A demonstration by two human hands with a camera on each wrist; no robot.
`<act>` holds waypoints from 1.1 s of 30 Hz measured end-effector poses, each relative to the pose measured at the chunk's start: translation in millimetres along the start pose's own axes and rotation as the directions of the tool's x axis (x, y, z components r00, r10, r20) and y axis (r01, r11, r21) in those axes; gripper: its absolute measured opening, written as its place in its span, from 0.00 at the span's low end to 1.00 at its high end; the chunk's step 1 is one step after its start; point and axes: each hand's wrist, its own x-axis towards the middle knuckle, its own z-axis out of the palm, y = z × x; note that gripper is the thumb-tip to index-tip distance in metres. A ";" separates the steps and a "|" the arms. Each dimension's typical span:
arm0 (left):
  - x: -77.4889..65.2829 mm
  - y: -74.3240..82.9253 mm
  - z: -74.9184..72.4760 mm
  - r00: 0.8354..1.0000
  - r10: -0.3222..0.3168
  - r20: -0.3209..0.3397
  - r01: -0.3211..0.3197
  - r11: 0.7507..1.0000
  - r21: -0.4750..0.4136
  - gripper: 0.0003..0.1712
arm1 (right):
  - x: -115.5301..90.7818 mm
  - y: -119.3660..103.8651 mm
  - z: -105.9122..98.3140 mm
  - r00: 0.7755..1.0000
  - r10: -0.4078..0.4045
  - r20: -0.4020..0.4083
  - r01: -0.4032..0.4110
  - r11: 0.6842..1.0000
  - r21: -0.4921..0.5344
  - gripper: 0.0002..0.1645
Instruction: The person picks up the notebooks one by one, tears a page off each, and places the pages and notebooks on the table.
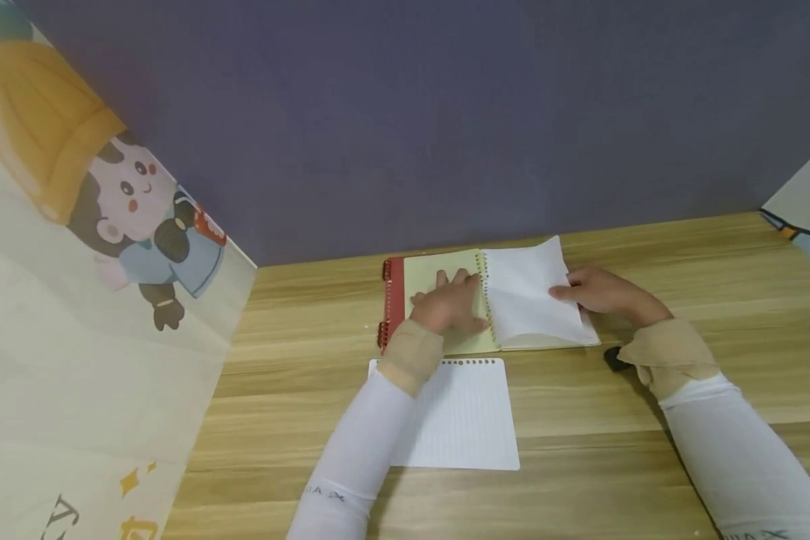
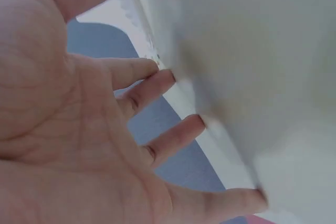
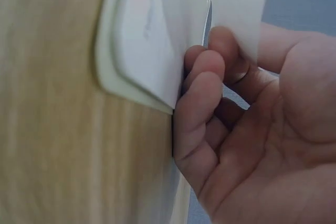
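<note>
Notebook [image 1: 395, 292] lies open at the far side of the wooden table [image 1: 297, 360], its red strip and rings to the left. It holds a yellowish page [image 1: 420, 271] on the left and white pages [image 3: 152, 35] on the right. The left hand [image 1: 448, 306], fingers spread, rests on the yellowish page; the right hand [image 1: 601, 291] pinches a raised white sheet [image 1: 523, 292] by its right edge. Just beside the notebook, on the near side, lies a loose lined sheet [image 1: 469, 420].
</note>
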 end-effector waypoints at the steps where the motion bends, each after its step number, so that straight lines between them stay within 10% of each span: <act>1: 1.9 0.3 -2.5 1.000 -0.008 0.007 0.008 1.000 -0.005 0.55 | 0.0 0.8 -0.1 1.000 0.004 0.002 -0.004 1.000 0.001 0.28; 17: 15.8 17.9 -28.8 0.972 -0.219 0.086 0.222 0.975 -0.029 0.74 | -2.7 -6.1 0.4 1.000 0.003 0.028 -0.002 0.999 -0.037 0.26; 33: 18.8 22.5 -34.0 0.961 -0.246 0.126 0.248 0.969 -0.001 0.74 | -1.6 -5.5 1.1 0.998 -0.026 0.056 0.029 0.999 -0.043 0.22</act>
